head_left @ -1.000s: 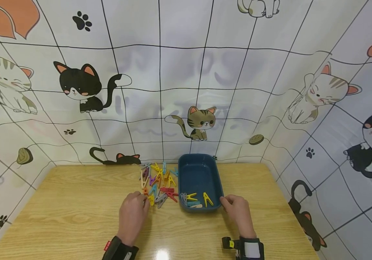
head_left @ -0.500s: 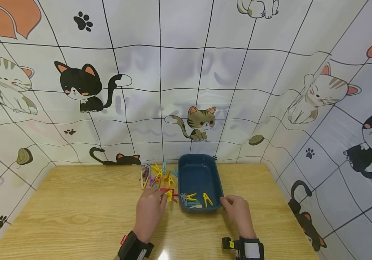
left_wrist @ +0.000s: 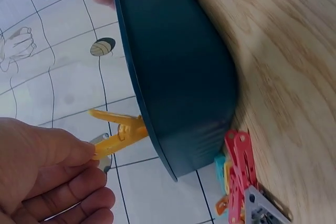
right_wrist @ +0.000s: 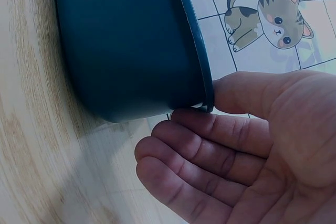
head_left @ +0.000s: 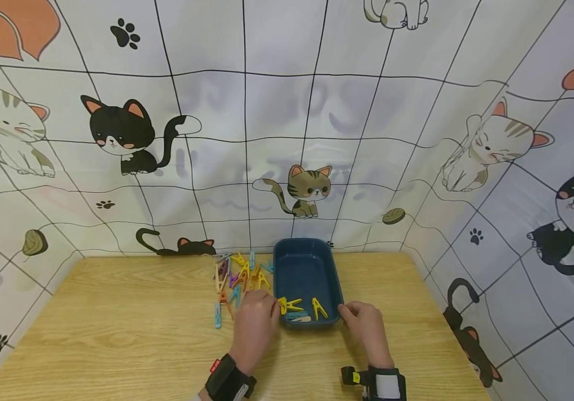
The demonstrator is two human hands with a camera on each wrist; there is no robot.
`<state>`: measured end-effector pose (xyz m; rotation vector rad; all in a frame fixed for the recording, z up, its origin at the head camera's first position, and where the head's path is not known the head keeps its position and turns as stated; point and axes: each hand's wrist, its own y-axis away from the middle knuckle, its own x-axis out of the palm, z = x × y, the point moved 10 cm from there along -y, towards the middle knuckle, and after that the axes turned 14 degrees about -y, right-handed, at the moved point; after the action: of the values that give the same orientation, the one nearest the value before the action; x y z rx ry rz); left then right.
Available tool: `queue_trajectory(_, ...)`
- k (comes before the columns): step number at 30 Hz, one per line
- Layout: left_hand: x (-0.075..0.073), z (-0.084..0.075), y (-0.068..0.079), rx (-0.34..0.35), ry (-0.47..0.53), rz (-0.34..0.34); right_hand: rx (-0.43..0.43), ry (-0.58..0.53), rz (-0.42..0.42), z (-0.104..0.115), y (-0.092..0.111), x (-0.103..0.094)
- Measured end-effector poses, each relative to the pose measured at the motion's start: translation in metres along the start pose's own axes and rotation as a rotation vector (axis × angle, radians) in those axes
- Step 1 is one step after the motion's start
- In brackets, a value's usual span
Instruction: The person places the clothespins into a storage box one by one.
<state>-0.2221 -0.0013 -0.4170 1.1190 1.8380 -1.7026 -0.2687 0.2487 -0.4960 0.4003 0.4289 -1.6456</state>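
My left hand (head_left: 255, 323) pinches a yellow clothespin (left_wrist: 122, 134) by one end between thumb and forefinger. In the left wrist view, the clothespin's far end overlaps the rim of the dark blue plastic bin (head_left: 304, 273). At the bin's near right corner, my right hand (head_left: 367, 326) holds the rim between thumb and fingers, seen closely as a right hand (right_wrist: 236, 145) in the right wrist view. Lying in the near part of the bin are several clothespins, among them a yellow clothespin (head_left: 319, 308) and a pale clothespin (head_left: 303, 319).
Left of the bin, a loose pile of colored clothespins spreads over the wooden table (head_left: 141, 317), partly hidden by the left hand. A light blue clothespin (head_left: 217, 316) lies at its near left side. A white cat-print curtain (head_left: 217, 111) hangs behind the table.
My left hand has carried the yellow clothespin rightward from the pile to the bin's left rim, uncovering a light blue clothespin. My right hand keeps its hold on the rim.
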Motion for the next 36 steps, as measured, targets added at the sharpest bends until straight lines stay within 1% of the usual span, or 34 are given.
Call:
queue_trajectory(3,-0.002,-0.007,0.000,0.022,-0.001,-0.022,-0.015,-0.003,-0.007,0.001,0.000,0.000)
queue_trajectory(6,0.000,-0.012,0.001,0.040,0.000,-0.017,-0.013,-0.005,-0.011,0.001,0.000,0.000)
queue_trajectory(12,0.013,-0.017,0.004,0.064,0.003,0.025,0.005,-0.002,0.009,0.000,0.001,0.001)
queue_trajectory(15,0.021,-0.018,0.005,0.069,0.007,0.054,0.001,0.001,0.017,0.000,0.002,0.001)
queue_trajectory(18,0.025,-0.019,0.007,0.071,-0.003,0.073,-0.003,0.002,0.021,0.001,0.002,0.001)
queue_trajectory(21,0.025,-0.020,0.008,0.074,-0.016,0.077,-0.002,0.003,0.021,0.001,0.003,0.001)
queue_trajectory(24,0.021,-0.020,0.009,0.079,-0.017,0.058,0.003,-0.004,0.017,0.000,0.002,0.001)
queue_trajectory(27,0.017,-0.017,0.009,0.079,-0.016,0.032,0.001,-0.012,0.011,0.000,0.002,0.001)
queue_trajectory(29,0.014,-0.014,0.010,0.069,-0.014,0.026,0.000,-0.017,0.008,0.000,0.002,0.001)
queue_trajectory(33,0.012,-0.001,0.012,0.022,-0.015,0.034,-0.003,-0.019,0.005,0.000,0.001,0.001)
queue_trajectory(36,0.009,0.010,0.013,-0.002,-0.007,0.022,0.002,-0.016,0.002,-0.002,-0.001,0.001)
